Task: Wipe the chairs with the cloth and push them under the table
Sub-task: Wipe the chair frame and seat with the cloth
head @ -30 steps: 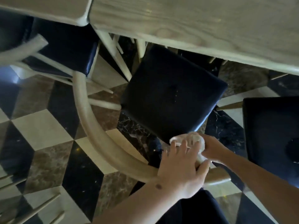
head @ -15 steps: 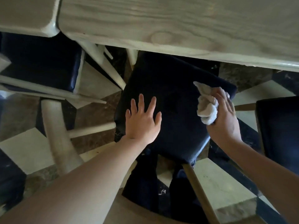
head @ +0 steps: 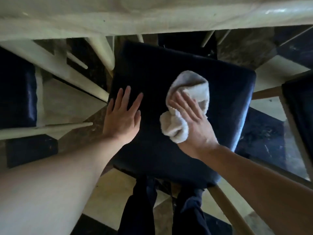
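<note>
A chair with a dark blue padded seat stands below me, its far edge tucked under the pale wooden table. My right hand presses a crumpled white cloth flat onto the middle right of the seat. My left hand lies palm down, fingers spread, on the seat's left edge and holds nothing. One pale chair leg runs off the seat's near right corner.
A second dark-seated chair with pale rails stands at the left, a third at the right edge. Table legs slant down behind the seat. My dark trouser legs stand on the checkered marble floor.
Both hands left the curved chair back and came onto the seat. My right hand brought the cloth down flat on the cushion; the view moved closer over the seat.
</note>
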Demonstrator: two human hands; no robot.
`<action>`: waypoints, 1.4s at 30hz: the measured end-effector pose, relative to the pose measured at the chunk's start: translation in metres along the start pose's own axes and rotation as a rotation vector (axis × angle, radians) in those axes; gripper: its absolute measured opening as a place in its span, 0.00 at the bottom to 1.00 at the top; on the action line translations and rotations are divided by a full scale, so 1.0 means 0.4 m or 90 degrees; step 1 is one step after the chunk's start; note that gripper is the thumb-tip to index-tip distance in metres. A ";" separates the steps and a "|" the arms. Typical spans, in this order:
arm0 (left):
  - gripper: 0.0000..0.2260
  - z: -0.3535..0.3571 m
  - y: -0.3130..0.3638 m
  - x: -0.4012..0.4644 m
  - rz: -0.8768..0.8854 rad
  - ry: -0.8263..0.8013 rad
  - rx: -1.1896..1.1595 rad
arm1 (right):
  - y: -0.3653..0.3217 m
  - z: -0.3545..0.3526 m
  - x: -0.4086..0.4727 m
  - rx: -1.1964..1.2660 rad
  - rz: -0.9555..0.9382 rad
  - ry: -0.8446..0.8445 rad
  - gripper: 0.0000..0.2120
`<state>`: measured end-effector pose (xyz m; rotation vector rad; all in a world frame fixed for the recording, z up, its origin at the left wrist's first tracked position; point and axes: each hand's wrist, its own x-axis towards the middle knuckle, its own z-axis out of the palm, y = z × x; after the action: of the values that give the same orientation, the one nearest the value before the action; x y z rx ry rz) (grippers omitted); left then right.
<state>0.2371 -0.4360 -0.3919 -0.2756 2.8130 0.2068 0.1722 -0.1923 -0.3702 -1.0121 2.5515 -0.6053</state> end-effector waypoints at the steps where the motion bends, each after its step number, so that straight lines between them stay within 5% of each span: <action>1: 0.26 0.008 -0.013 -0.012 -0.002 0.026 -0.012 | -0.029 0.011 0.014 -0.018 -0.032 -0.006 0.39; 8: 0.25 0.048 0.046 -0.042 -0.033 -0.010 -0.086 | -0.027 0.090 -0.006 -0.152 -0.010 -0.119 0.40; 16: 0.26 0.041 0.033 -0.001 -0.018 -0.013 -0.070 | 0.045 0.096 0.049 -0.126 -0.033 -0.041 0.34; 24: 0.29 0.013 0.044 -0.018 -0.066 -0.103 -0.028 | 0.099 0.041 -0.081 -0.012 0.406 0.039 0.34; 28: 0.30 0.000 0.082 0.001 -0.115 -0.128 -0.039 | -0.015 0.069 -0.089 0.051 0.511 0.044 0.37; 33: 0.26 -0.002 0.111 0.004 -0.141 -0.135 -0.113 | -0.173 0.150 -0.201 0.023 0.142 -0.119 0.40; 39: 0.24 -0.032 0.099 0.007 -0.150 -0.084 -0.210 | -0.090 0.143 -0.119 -0.100 -0.166 -0.204 0.32; 42: 0.24 -0.039 0.068 0.019 -0.162 -0.070 -0.264 | -0.016 0.097 -0.012 -0.106 -0.153 -0.157 0.37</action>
<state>0.2199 -0.4136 -0.3763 -0.6849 2.5704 0.7215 0.1965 -0.2033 -0.3993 -1.3724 2.3102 -0.3070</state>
